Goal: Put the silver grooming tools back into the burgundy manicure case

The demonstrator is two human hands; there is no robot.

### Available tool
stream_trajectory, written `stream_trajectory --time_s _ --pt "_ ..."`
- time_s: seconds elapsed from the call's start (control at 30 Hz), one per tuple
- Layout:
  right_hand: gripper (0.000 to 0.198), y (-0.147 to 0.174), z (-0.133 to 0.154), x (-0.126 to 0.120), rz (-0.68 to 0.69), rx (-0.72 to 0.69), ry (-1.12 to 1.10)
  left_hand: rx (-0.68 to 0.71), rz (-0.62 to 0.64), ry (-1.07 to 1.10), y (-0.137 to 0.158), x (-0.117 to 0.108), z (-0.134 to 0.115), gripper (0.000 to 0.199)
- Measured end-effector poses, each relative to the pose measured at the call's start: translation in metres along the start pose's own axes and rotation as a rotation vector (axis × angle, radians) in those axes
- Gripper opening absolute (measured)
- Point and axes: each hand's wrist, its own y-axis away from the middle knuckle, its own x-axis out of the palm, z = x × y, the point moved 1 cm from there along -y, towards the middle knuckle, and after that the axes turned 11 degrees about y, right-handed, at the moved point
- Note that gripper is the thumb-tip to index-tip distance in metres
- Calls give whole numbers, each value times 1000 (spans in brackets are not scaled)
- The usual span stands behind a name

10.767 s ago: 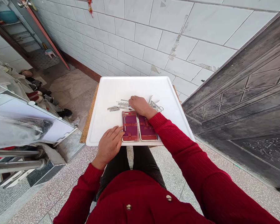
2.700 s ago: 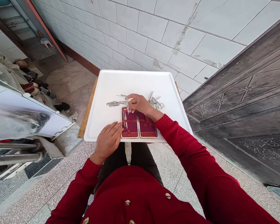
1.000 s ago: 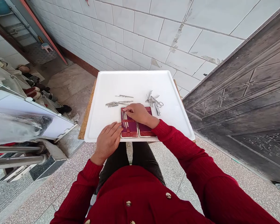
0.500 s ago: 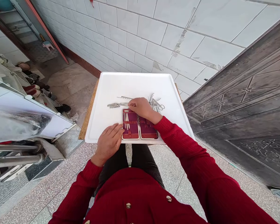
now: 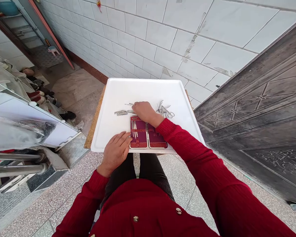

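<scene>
One purple case [image 5: 143, 135], left hand [image 5: 117, 148] flat at its left edge, right hand [image 5: 146, 112] beyond, grip unclear

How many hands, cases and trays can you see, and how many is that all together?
Hands: 2 (left hand, right hand)
Open case: 1
White tray: 1
Total: 4
The loose metal tools overlap and are partly hidden, so I left them out.

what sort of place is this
Probably a home's entryway or enclosed porch, though I can't be certain. Shoes sit on a rack at the left, a large embossed, door-like panel stands at the right, and a white tiled wall runs behind.
</scene>
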Motion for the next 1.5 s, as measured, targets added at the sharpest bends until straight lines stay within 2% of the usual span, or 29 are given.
stream_trajectory --time_s 0.2,0.27,0.37,0.57,0.73,0.87,0.93,1.0,1.13,1.27,1.5 --pt "32 -8 0 -7 47 -136 87 15 -13 -8 -2 -3 -2 35" --pt "31 -12 -1 -5 34 -127 73 24 -22 -19 -2 -3 -3 34" --pt "26 -11 -8 2 -25 -20 -41 26 -20 -24 -2 -3 -2 34" --pt "12 8 -21 18 -183 235 -573 20 -18 -19 -1 -2 -1 35" --pt "10 20 -21 33 -139 315 -1230 19 -16 -15 -1 -2 -1 35" --pt "45 27 -19 36 -173 254 -1473 0 -5 -4 -2 -1 -1 36" --pt "62 31 -18 35 -182 211 -1499 4 -9 -10 -2 -1 -1 35" --pt "66 34 -16 34 -165 183 -1497 8 -9 -13 -2 0 0 34" --pt "54 38 -11 34 -116 196 -1465 -9 0 11 -2 0 1 37" --pt "46 39 -5 34 -125 233 -1421 -18 11 37 -1 0 2 42" --pt "37 44 4 32 -101 237 -1325 -12 0 31 -2 1 1 38"
